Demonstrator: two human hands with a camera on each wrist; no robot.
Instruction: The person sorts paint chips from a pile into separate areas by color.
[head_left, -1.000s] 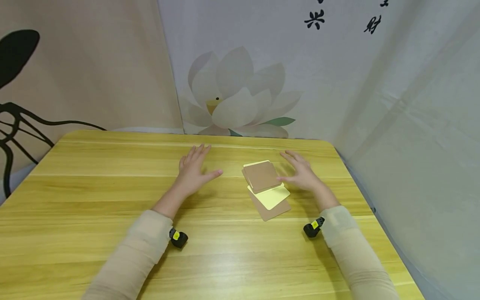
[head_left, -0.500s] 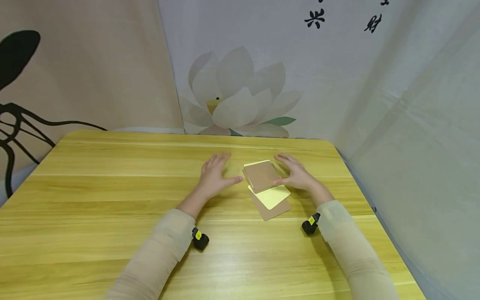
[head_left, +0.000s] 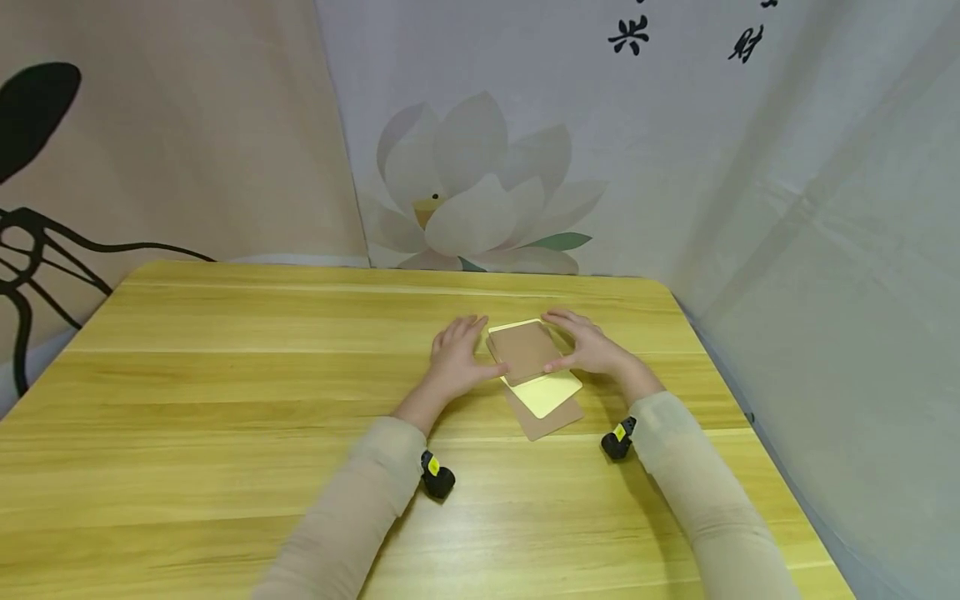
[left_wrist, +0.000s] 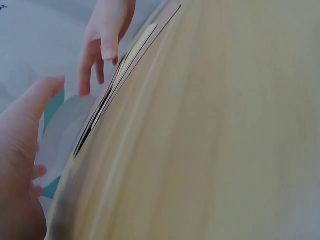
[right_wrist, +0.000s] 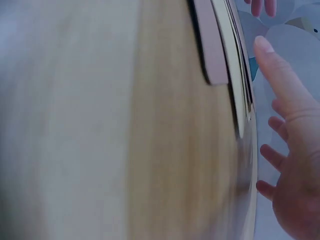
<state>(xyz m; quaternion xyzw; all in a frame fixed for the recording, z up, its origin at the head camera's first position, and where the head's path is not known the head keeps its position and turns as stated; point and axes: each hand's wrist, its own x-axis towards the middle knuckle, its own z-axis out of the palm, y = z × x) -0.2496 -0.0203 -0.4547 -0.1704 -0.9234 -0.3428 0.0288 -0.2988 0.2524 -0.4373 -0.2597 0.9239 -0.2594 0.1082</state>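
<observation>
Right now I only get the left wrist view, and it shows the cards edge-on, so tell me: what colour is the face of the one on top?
Observer: Plain brown; the head view shows that top card face-on.

Operator: And how does the pale yellow card jutting out below it lie?

Observer: It is turned at an angle to the top one, with a corner pointing toward the person.

Operator: Whereabouts on the table are they all?

Observer: In the head view, they lie right of the tabletop's middle.
</observation>
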